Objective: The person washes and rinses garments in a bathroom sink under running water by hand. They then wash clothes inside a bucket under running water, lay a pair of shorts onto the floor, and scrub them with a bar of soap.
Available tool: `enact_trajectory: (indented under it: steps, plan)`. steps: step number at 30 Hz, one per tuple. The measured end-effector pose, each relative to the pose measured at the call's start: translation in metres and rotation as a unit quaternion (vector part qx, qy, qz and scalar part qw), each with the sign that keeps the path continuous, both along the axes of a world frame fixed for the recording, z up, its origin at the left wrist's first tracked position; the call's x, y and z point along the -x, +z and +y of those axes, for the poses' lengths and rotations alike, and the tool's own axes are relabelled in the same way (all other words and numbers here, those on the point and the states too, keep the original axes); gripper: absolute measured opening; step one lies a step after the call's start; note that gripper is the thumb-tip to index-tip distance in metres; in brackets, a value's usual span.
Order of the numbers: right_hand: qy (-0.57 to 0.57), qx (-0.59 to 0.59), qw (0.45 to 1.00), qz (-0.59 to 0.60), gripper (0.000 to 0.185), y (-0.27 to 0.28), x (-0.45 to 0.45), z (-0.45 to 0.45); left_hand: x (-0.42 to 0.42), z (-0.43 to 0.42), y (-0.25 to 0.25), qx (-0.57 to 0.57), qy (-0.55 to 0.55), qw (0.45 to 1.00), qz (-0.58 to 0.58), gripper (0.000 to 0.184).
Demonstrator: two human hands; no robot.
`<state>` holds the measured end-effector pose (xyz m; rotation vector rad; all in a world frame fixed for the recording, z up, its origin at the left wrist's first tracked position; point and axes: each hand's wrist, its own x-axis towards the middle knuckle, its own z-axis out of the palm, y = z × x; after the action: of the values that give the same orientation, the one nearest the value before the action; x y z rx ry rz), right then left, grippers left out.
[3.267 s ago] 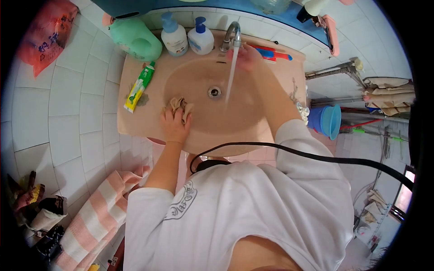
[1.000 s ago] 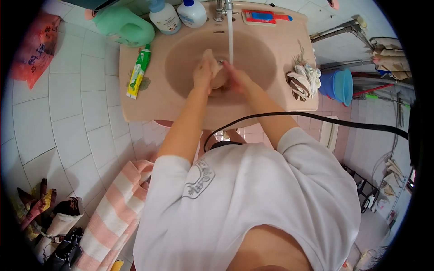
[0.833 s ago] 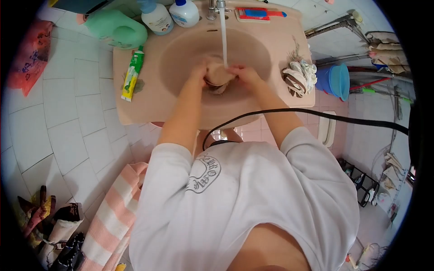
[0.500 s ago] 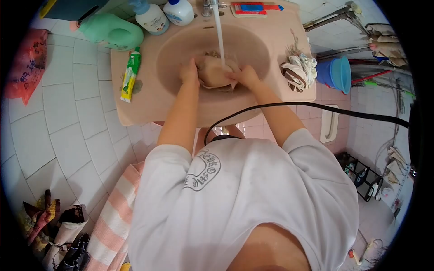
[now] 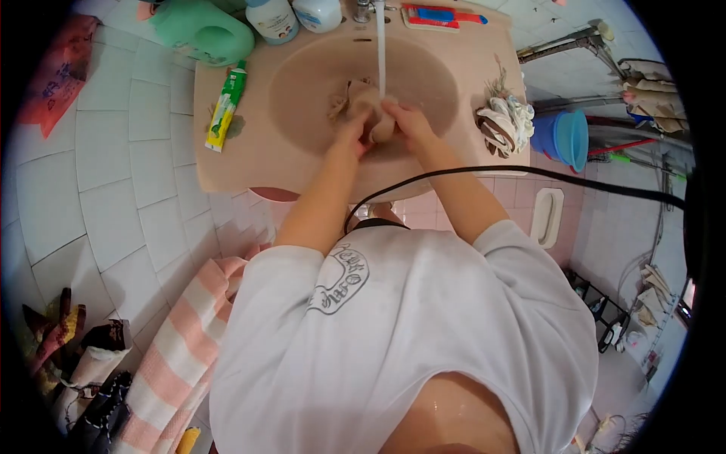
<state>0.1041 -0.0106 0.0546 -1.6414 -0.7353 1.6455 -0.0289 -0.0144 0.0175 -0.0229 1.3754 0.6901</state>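
Inside the pink ceramic washbasin (image 5: 291, 91), soft beige fabric piece (image 5: 364, 97) bunched up, both bare hands on it. Left hand (image 5: 352, 132) curled round its near side, some fingers hidden; right hand (image 5: 408, 119) closed on the right-hand part, thumb side toward the stream. Loose ruffled end lies off to the left, outside both grips. Clear water stream (image 5: 381, 57) from the silver metal faucet (image 5: 362, 10) comes down at the fabric, right by the right fingertips; exact contact spot unclear.

Step in hand looks like rinsing or rubbing under running water; can't tell which. Suds: none I can make out. Next move calls for both hands keeping hold, loose end gathered in, fabric turned so the folds away from the stream get wet too. Wet cloth probably heavy and slippery, so a fuller grip beats a fingertip pinch. White-and-brown fabric bundle (image 5: 503, 127) sits apart on the right rim.
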Motion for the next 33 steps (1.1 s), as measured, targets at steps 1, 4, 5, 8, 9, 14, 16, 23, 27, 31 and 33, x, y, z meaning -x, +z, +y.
enact_trajectory:
  steps: [1,4,5,8,9,14,16,23,27,31,33]
  plan:
    - [-0.02,0.01,0.997,0.072,0.025,0.005,0.001,-0.002,0.009,0.006,-0.022,-0.059,-0.006,0.998,-0.009,0.037]
    - [-0.067,0.003,0.995,0.076,0.02,-0.014,-0.006,0.001,0.02,0.011,-0.005,-0.214,-0.092,0.972,0.038,0.032]
    - [-0.067,0.001,0.995,0.077,0.02,-0.015,-0.007,0.001,0.021,0.008,0.014,-0.305,-0.17,0.932,0.095,0.03]
    - [-0.107,0.021,0.983,0.149,0.015,-0.003,-0.006,0.005,0.015,-0.012,0.034,-0.46,-0.291,0.804,0.238,0.028]
    - [-0.09,0.007,0.979,0.183,0.015,0.003,-0.005,0.007,0.016,-0.011,0.032,-0.463,-0.29,0.802,0.241,0.028]
    - [-0.009,-0.043,0.989,0.141,0.014,0.04,-0.009,0.013,0.025,-0.011,0.074,-0.404,-0.333,0.742,0.418,0.026]
    - [0.031,-0.075,0.996,0.042,0.02,0.041,-0.022,0.023,0.036,0.0,0.076,-0.42,-0.324,0.743,0.407,0.025]
    - [0.26,-0.551,0.782,-0.133,0.046,0.075,-0.001,0.014,0.043,0.025,0.117,-0.527,-0.349,0.649,0.424,0.028]
    - [0.251,-0.358,0.896,-0.078,0.055,0.075,0.002,0.03,0.037,0.033,0.129,-0.595,-0.224,0.692,0.342,0.038]
    - [0.142,-0.062,0.987,0.048,0.051,0.093,-0.004,0.031,0.042,0.026,0.077,-0.461,-0.006,0.822,0.333,0.044]
    - [0.136,-0.065,0.989,0.013,0.048,0.04,-0.01,0.052,0.047,0.02,0.039,-0.229,-0.051,0.931,0.28,0.056]
